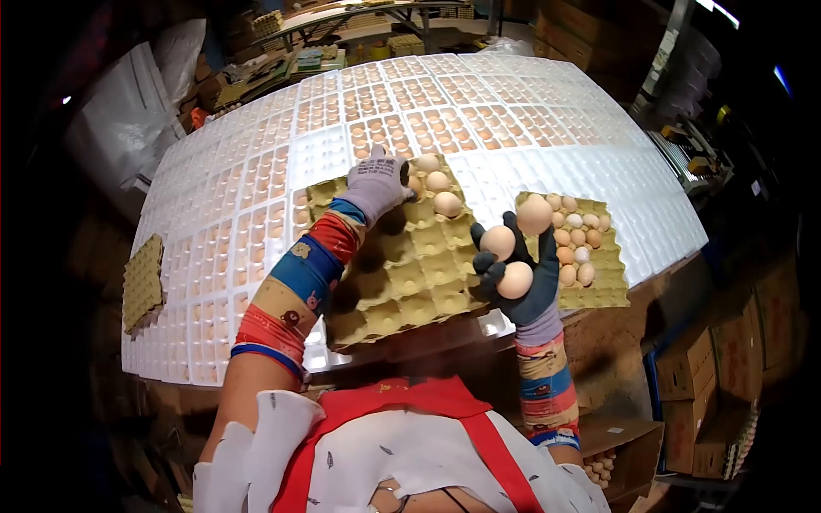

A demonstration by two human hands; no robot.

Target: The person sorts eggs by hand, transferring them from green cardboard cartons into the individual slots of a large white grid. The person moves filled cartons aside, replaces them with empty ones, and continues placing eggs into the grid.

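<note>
My left hand [379, 186], in a light glove with dark fingertips, reaches palm down over the back of a pulp egg tray [402, 295]. Its fingers curl against an egg [416, 185]; the glove hides part of the grip. Beside these fingers, a few more eggs [446, 203] sit in the tray's back right cells, while the front cells hold none. My right hand [530, 278], in a dark-coated glove, is raised palm up right of the tray. Between its curled fingers are three eggs: one at the top [534, 215], one at the left [497, 243] and one lower down [515, 280].
Many white plastic egg trays [410, 94] cover the wide table, several filled with eggs. A second pulp tray [605, 295] with eggs lies behind my right hand. Another pulp tray [143, 283] is at the far left. Cardboard boxes [693, 385] stand at the right.
</note>
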